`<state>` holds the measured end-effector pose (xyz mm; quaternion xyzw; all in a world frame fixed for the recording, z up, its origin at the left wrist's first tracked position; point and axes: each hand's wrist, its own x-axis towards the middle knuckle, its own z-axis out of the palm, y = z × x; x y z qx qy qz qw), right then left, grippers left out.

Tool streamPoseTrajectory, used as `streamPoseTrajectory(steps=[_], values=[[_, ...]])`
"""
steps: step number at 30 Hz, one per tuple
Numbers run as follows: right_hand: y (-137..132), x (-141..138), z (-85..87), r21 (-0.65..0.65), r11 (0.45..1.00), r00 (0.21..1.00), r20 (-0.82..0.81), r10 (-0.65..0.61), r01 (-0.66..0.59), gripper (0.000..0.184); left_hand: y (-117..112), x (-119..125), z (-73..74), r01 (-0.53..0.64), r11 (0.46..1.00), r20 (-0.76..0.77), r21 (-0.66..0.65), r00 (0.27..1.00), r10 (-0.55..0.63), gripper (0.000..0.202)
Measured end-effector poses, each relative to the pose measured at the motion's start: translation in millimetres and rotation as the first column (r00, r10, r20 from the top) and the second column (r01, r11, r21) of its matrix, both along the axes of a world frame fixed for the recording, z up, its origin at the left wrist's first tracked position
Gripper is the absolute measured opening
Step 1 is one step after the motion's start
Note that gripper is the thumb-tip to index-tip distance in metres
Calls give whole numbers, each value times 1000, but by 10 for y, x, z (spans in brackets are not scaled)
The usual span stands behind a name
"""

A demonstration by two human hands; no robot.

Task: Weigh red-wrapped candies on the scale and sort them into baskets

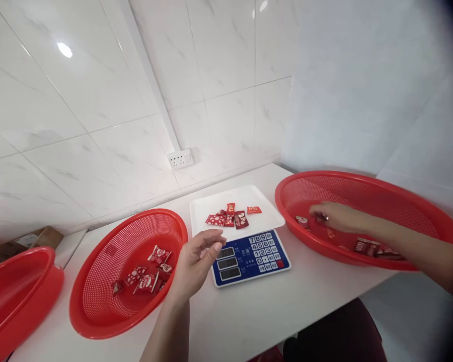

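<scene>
My left hand [198, 261] hovers at the left edge of the digital scale [249, 259], fingers loosely bent and thumb apart, with nothing seen in it. On the scale's white tray [204, 201] lie several small red snack packets [229, 219], and one packet [254, 209] rests a little apart. Inside the right red basket [317, 254] is my right hand [335, 216], its fingers bent down around a small dark-red snack packet [319, 216], slightly blurred. More packets [373, 247] lie in that basket, partly behind my right forearm.
Left of the scale stands another red basket [98, 266] with several red-and-white packets [147, 281]. A third red basket [26, 301] is at the far left, a cardboard box [41, 239] behind it. A wall socket [180, 159] sits above the white table [219, 322].
</scene>
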<state>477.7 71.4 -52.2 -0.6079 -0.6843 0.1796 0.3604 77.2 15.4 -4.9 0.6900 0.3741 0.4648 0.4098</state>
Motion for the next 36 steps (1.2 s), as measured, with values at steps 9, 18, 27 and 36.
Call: streamPoseTrajectory(steps=[9,18,27,36], values=[[-458,-1184,501,-92,987,893,-443,77,-131,35,-147,474,-269,412,783,504,-467,851,-147,64],[-820,-1815,155,-55,943,920,-246,305,-328,31,-293,709,-426,586,532,736,-611,668,109,40],[-762,-1728,279,-215,946,953,-237,189,-241,34,-276,777,-506,425,591,659,-686,708,255,50],[-219,-1771,151,-78,997,957,-286,-46,25,32,-329,766,-480,539,460,664,-706,729,164,45]])
